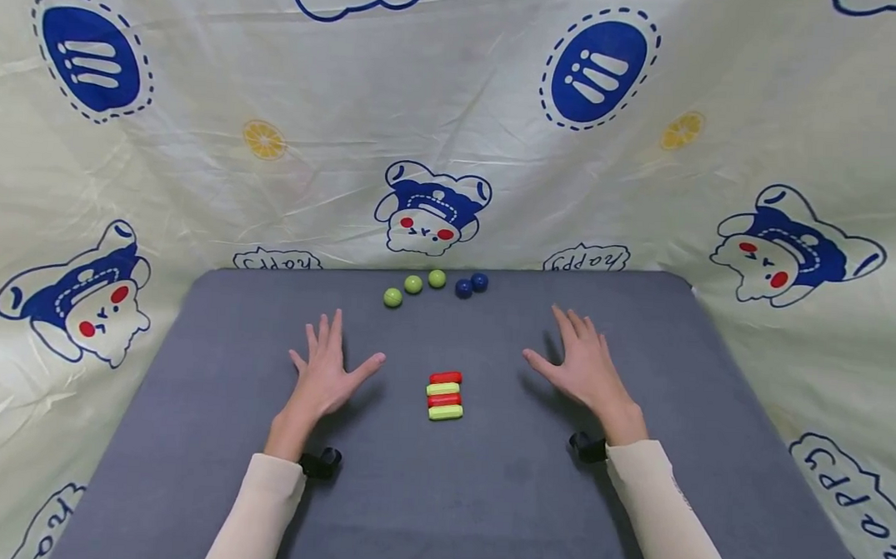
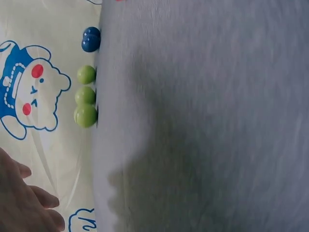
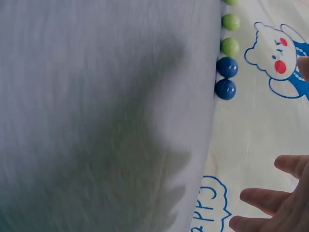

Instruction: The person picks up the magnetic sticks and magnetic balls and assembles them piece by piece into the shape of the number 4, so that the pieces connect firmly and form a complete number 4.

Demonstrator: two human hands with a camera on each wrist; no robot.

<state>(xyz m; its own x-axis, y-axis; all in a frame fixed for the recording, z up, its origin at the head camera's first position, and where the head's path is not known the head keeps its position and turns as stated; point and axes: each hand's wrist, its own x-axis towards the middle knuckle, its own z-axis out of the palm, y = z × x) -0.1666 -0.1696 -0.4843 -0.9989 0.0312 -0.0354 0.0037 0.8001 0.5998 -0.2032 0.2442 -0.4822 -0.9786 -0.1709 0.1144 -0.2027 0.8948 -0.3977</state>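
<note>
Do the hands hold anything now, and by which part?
Nothing is held. The left hand and right hand lie open on the grey table, apart from the small red and green capsules.

Beyond my grey tabletop (image 1: pixel 189 368), three green balls (image 1: pixel 413 285) and two blue balls (image 1: pixel 471 285) sit in a curved row along its far edge, with a cartoon-printed cream cloth (image 1: pixel 276 80) hanging behind them.

The printed backdrop cloth (image 1: pixel 499 132) bears the word "happy", upside down, in cloud shapes.
</note>
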